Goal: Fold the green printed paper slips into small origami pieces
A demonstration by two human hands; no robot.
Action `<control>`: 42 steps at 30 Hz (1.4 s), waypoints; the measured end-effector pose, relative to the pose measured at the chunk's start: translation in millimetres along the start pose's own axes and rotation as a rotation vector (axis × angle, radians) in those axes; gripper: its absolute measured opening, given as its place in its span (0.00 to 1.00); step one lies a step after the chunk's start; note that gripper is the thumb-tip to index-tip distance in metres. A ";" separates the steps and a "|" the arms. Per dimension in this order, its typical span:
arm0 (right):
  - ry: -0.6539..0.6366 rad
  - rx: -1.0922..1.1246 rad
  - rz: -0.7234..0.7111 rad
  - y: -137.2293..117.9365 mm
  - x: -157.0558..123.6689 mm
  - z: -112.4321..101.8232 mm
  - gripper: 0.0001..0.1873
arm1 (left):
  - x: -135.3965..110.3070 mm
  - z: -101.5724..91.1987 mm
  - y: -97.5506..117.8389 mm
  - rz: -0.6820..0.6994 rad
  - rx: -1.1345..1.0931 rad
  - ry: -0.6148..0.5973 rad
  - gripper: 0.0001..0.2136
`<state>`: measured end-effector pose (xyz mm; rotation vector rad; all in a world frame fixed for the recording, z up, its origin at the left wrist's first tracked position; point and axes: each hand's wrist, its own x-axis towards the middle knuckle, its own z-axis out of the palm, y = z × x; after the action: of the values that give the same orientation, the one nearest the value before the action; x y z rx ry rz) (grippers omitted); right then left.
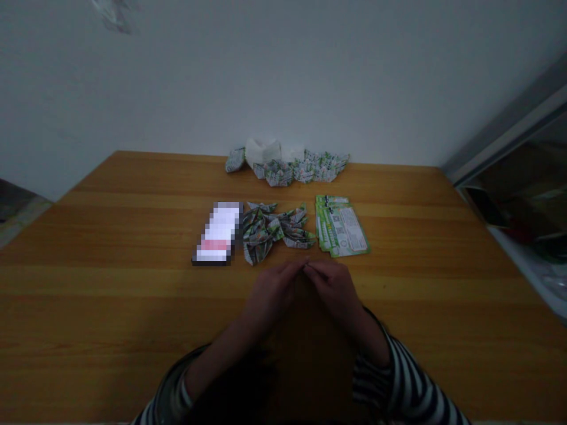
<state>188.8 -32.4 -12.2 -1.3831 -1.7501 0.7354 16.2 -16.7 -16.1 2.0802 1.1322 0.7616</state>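
Observation:
My left hand point(275, 289) and my right hand point(333, 288) meet at the fingertips near the middle of the table. Both are closed in a pinch; whatever lies between the fingers is too small and dark to make out. Just beyond them rests a folded paper piece point(274, 229), made of printed green and grey paper with pointed, petal-like parts. To its right is a stack of printed green and white sheets point(348, 230), slightly fanned. A phone point(219, 233) with a lit, blurred-out screen lies left of the folded piece.
More folded printed paper pieces point(305, 168) stand in a row at the table's back edge, beside white tissue-like paper point(262, 151). The wooden table point(110, 283) meets a pale wall point(283, 77). At the right is a framed opening or shelf point(509, 236) with dark items.

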 end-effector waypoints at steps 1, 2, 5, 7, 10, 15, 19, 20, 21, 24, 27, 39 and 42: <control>0.013 -0.025 -0.012 -1.9 -0.2 -0.5 0.17 | 0.2 -0.5 0.8 0.015 0.009 0.001 0.25; 0.029 -0.030 -0.021 -3.9 -0.5 -0.5 0.17 | 0.8 -0.9 2.1 0.030 -0.002 0.004 0.24; 0.093 0.079 -0.011 -10.0 -1.5 2.8 0.15 | 4.2 -1.5 8.0 0.025 -0.120 0.058 0.19; 0.145 0.170 0.018 -13.0 -2.5 7.3 0.14 | 6.9 -1.5 12.0 -0.008 -0.212 0.107 0.16; 0.205 0.232 0.036 -15.0 -4.2 14.1 0.14 | 9.7 -1.1 16.4 -0.059 -0.312 0.162 0.12; 0.237 0.255 0.022 -17.4 -6.2 18.6 0.14 | 9.8 0.2 20.6 -0.137 -0.445 0.247 0.10; 0.292 0.290 0.039 -19.4 -5.0 17.0 0.15 | 9.7 1.9 14.6 -0.271 -0.628 0.347 0.07; 0.306 0.304 0.048 -19.2 -4.3 16.1 0.16 | 9.9 2.5 11.8 -0.307 -0.702 0.374 0.07; 0.317 0.319 0.054 -18.7 -3.6 15.0 0.16 | 10.1 3.1 8.9 -0.335 -0.780 0.392 0.07; 0.335 0.361 0.038 -16.2 -2.5 11.1 0.16 | 10.0 5.7 4.0 -0.366 -0.951 0.404 0.09; 0.334 0.390 -0.020 -13.9 -3.1 7.0 0.16 | 8.7 6.6 6.6 -0.338 -1.008 0.396 0.08; 0.224 0.289 -0.131 -5.6 -0.6 -8.7 0.13 | 8.2 -28.1 5.5 0.134 -0.288 0.068 0.11; 0.176 0.319 -0.143 -3.9 0.7 -10.6 0.12 | 7.8 -26.9 8.1 0.132 -0.283 0.154 0.06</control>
<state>195.7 -33.0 -3.2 -1.0623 -1.5018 0.7523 4.0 -6.5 8.3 1.8955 0.9110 1.0948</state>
